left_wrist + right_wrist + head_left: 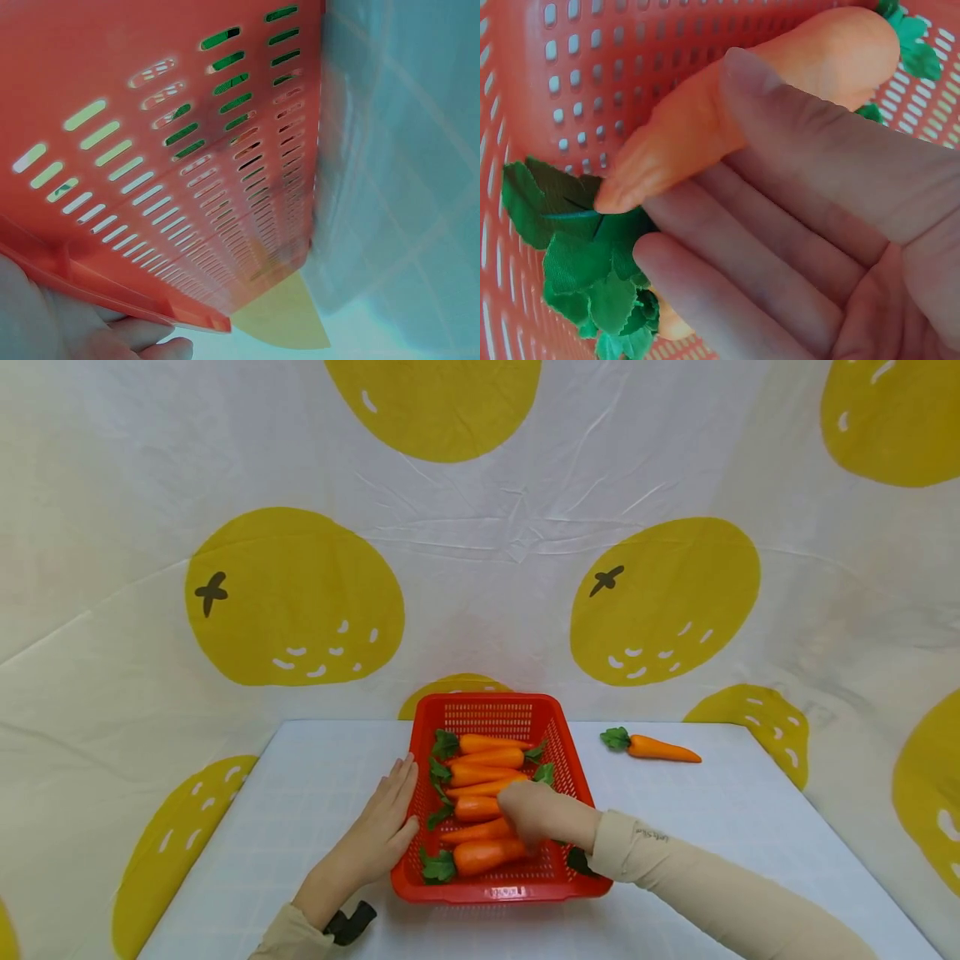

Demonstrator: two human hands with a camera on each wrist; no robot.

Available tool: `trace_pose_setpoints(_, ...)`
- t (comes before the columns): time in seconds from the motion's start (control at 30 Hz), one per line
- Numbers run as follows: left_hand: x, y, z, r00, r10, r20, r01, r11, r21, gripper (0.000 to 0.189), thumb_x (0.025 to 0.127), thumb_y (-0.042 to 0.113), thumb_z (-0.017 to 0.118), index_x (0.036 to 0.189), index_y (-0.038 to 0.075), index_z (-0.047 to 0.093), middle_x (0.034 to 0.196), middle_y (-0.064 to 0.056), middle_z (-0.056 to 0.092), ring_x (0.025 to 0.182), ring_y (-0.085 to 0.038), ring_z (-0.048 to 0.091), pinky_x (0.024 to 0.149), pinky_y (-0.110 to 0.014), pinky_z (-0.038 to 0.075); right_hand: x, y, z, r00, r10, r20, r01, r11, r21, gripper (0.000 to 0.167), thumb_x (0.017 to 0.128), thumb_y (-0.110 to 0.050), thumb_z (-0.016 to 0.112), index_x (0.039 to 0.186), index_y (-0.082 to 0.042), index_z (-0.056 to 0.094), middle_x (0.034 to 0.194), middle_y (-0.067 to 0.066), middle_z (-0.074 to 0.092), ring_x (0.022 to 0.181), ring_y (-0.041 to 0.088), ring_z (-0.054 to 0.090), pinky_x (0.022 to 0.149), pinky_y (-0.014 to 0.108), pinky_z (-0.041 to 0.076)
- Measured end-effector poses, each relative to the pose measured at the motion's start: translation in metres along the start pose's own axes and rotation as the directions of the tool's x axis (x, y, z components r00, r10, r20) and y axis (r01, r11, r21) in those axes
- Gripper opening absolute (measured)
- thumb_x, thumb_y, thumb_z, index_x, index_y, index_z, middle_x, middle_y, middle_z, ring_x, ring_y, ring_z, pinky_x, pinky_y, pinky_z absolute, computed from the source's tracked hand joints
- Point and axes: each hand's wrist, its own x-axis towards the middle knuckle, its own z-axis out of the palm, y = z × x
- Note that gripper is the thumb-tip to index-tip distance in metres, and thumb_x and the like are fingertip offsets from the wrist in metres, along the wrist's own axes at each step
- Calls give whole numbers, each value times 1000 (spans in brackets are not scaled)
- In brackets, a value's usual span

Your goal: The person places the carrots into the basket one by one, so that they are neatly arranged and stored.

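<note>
A red plastic basket (487, 893) with slotted walls holds several orange carrots with green leaf tops, lying crosswise in a column. My left hand (384, 827) rests along its left rim with the fingers fairly straight. The left wrist view shows the fingers (135, 334) at that rim, beside the slotted outer wall (97, 217). Inside the basket, my right hand (540, 814) is over the right ends of the nearer carrots. In the right wrist view its thumb lies across a carrot (679, 131) with the fingers behind it, pinching it. Green leaves (592, 277) show below that carrot's tip.
A single carrot (663, 749) with a leafy top lies on the table to the right of the basket. The table (300, 777) has a pale checked cover. Behind it hangs a white cloth (480, 593) printed with large yellow fruit.
</note>
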Motion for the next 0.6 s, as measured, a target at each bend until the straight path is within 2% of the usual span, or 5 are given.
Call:
trace_pose_setpoints(0.27, 0, 1, -1, 1000, -9, 5, 9, 1000, 0, 70, 95, 6, 49, 154, -8, 15, 163, -22, 9, 150, -39, 8, 117, -60, 11, 4, -9, 7, 999, 19, 26, -16, 993, -113, 25, 74, -26, 87, 88, -19, 67, 70, -6, 57, 65, 15, 52, 66, 28, 52)
trace_pose_setpoints(0.5, 0, -1, 1, 1000, -10, 3, 10, 1000, 7, 71, 94, 7, 49, 155, -8, 15, 163, -21, 9, 150, -39, 8, 116, -61, 12, 4, -10, 13, 997, 39, 59, -39, 999, -13, 23, 76, -16, 85, 80, -20, 63, 67, -6, 56, 64, 15, 51, 67, 28, 49)
trace_pose_setpoints(0.6, 0, -1, 1, 1000, -10, 4, 10, 1000, 8, 71, 95, 7, 49, 155, -8, 15, 163, -21, 9, 150, -39, 8, 117, -61, 12, 5, -10, 15, 997, 41, 62, -41, 999, -4, 23, 75, -14, 85, 78, -20, 63, 66, -6, 55, 64, 15, 50, 66, 28, 48)
